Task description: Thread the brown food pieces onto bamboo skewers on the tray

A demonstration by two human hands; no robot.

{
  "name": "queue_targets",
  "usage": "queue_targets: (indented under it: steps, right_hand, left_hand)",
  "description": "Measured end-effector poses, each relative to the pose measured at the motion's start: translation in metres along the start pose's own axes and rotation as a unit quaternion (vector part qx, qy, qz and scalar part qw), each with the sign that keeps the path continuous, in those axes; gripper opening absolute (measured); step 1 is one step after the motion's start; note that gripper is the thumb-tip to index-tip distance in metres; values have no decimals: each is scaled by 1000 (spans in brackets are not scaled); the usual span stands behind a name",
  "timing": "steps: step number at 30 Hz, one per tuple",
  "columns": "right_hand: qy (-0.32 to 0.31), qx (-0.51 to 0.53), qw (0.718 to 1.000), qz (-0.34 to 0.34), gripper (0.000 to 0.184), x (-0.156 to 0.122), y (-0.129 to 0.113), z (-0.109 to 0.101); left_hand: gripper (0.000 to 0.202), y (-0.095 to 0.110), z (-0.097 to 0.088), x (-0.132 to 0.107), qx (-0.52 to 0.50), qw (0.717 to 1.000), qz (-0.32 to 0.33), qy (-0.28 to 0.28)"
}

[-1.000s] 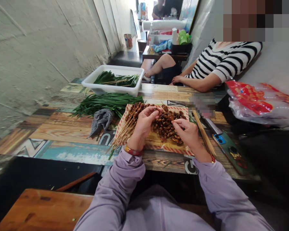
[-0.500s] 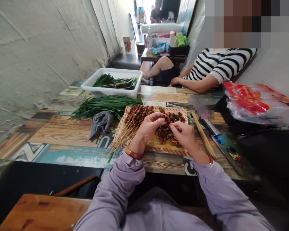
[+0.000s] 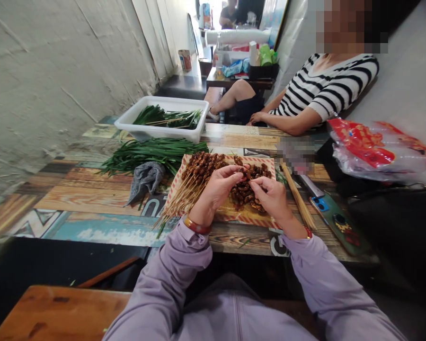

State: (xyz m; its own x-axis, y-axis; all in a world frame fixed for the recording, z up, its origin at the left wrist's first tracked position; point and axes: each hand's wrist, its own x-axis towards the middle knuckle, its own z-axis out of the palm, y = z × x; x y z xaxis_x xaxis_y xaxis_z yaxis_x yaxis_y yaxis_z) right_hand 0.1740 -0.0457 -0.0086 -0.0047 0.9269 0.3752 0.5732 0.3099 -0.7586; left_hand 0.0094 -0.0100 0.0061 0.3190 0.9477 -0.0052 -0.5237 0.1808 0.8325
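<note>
Around you on the table (image 3: 92,194), green leaves (image 3: 149,154) and a grey cloth (image 3: 146,179) lie left of the paper sheet (image 3: 243,217); a bundle of sticks (image 3: 298,196) and a phone (image 3: 339,225) lie right. Filled skewers (image 3: 200,166) crowd your left hand (image 3: 216,187). Your forearms reach forward, wrists angled inward. Left thumb and fingers pinch close to a small brown piece (image 3: 247,174) above the loose pile (image 3: 239,194); your right hand (image 3: 272,195) pinches its near end.
</note>
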Motion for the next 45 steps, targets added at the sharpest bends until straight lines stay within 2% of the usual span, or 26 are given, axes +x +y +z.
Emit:
queue_targets:
  steps: [5,12,15,20,27,35,45]
  right_hand:
    - [3,-1,1000,0,27,0,1,-1]
    - [6,11,1000,3,27,2,-1,-1]
    - [3,26,1000,8,29,4,2,1]
    - [-34,44,998,12,27,5,8,6]
    - [-59,35,998,4,26,4,5,6]
    - [-32,10,999,-29,25,2,3,4]
    - [-34,18,999,3,27,1,7,4]
  left_hand:
    - [23,-3,0,0,8,1000,0,2]
    - [30,-2,0,-1,27,1000,-10,-7]
    - [28,2,-5,0,29,999,-12,25]
    - [26,9,-15,5,6,997,35,69]
    - [25,14,-15,7,-8,996,53,67]
    - [25,11,-15,8,-16,996,55,71]
    - [26,8,-8,4,10,997,47,68]
